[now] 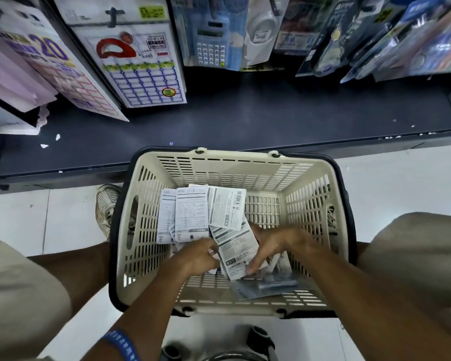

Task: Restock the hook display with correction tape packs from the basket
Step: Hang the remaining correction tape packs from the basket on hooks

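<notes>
A cream plastic basket (310,194) with a dark rim stands on the floor between my knees. Several correction tape packs (192,209) lie in it with their white printed backs up. Both my hands are down inside the basket. My left hand (198,256) has its fingers curled on the left edge of one tilted pack (233,250). My right hand (274,246) presses its fingers on the right side of that same pack. A bluish pack (266,286) lies under my right hand. Hanging goods of the hook display (331,35) show at the top.
A dark low shelf (245,118) runs across in front of the basket, with label sheets (141,74), a blue calculator pack (210,35) and other carded goods hanging above it. A shoe (106,204) stands left of the basket on white floor tiles.
</notes>
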The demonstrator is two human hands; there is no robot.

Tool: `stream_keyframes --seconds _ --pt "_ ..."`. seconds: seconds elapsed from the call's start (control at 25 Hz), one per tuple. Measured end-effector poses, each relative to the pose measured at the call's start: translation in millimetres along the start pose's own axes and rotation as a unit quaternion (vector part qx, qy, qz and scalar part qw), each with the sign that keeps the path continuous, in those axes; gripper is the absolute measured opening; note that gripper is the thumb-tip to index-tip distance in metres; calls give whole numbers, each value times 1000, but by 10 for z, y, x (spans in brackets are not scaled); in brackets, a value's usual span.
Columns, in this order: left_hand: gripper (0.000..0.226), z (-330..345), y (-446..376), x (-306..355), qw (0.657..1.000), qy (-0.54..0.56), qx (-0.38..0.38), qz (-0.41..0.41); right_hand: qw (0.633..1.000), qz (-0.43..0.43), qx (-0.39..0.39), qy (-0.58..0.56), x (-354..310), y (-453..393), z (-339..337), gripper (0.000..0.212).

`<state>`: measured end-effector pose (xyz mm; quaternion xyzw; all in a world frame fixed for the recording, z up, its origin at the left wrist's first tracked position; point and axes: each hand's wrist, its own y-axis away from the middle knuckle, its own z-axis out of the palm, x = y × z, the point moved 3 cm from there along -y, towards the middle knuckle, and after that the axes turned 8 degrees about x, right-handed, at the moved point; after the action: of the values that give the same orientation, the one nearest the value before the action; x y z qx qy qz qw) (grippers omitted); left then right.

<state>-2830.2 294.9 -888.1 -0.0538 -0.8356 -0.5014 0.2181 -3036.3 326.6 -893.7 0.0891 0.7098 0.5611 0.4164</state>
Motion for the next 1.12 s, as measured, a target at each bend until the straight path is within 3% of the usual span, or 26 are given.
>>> stream_keyframes --seconds 0.08,0.16,0.2,0.36,0.48,0.56,0.64,0.72,0.96,1.12 --pt "33 48 12 39 1000 -22 0 4 991 29 130 -10 58 -81 43 109" --pt "38 86 25 104 1000 -22 -15 10 953 83 288 -42 110 -148 102 82" --pt "41 95 56 140 999 -25 -29 9 942 92 318 -52 133 -184 132 77" --pt "49 133 159 226 994 -71 -76 38 953 113 263 -98 141 -96 -167 59" --pt "67 280 256 316 987 10 -151 51 954 134 263 -59 112 33 -447 62" --pt "70 391 261 433 991 12 -97 88 952 140 272 -29 113 58 -492 66" --pt "61 547 208 546 989 -16 15 145 957 141 252 8 162 41 -451 58" --pt "61 677 166 651 982 -59 63 167 966 132 220 41 171 64 -421 52" --pt "38 644 23 677 935 -296 28 192 955 117 230 150 116 206 -495 49" --pt "46 585 4 564 957 -225 -19 185 974 130 130 132 108 135 -418 51"
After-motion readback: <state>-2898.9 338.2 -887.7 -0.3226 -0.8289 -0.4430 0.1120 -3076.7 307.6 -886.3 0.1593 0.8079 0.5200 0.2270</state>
